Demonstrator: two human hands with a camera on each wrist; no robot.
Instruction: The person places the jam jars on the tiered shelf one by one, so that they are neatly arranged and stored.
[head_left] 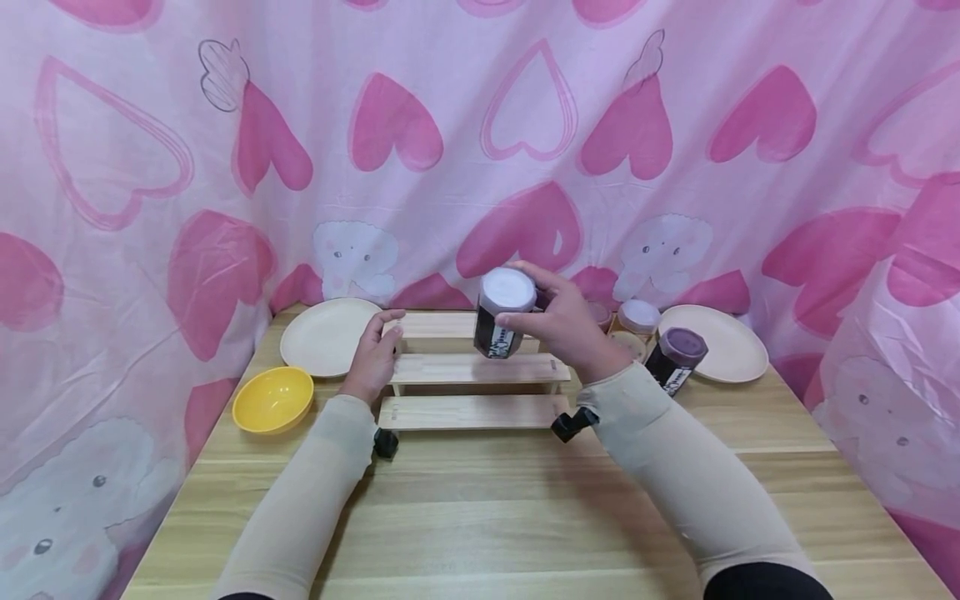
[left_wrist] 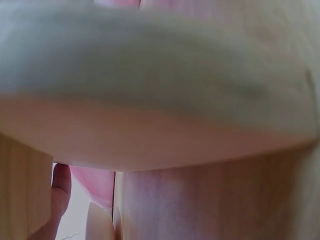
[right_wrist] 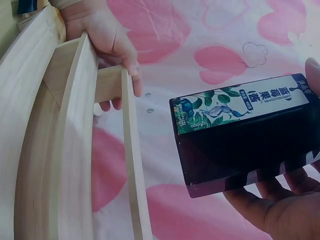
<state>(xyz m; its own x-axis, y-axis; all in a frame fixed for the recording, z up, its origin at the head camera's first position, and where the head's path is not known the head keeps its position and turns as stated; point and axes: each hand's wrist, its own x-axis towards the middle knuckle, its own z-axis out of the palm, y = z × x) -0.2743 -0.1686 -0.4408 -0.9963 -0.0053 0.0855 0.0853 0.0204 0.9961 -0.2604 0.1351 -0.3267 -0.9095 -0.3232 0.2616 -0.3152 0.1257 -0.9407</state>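
Observation:
My right hand (head_left: 573, 325) grips a dark jam jar (head_left: 495, 332) with a whitish lid, holding it over the upper steps of a three-step wooden shelf (head_left: 480, 412). In the right wrist view the jar (right_wrist: 235, 150) lies sideways across the picture, its leafy blueberry label showing and my fingers (right_wrist: 285, 200) wrapped along one side. At the shelf's left end, my left hand (head_left: 372, 358) holds the frame by the top step; the right wrist view shows its fingers (right_wrist: 127, 60) around the end piece. The left wrist view is mostly filled by sleeve and skin.
Right of the shelf stand a dark jar (head_left: 677, 358) with a purple lid and a jar with a pale lid (head_left: 639, 317), partly behind my right hand. A cream plate (head_left: 716, 342) lies beyond them. On the left are another plate (head_left: 330, 337) and a yellow bowl (head_left: 273, 400).

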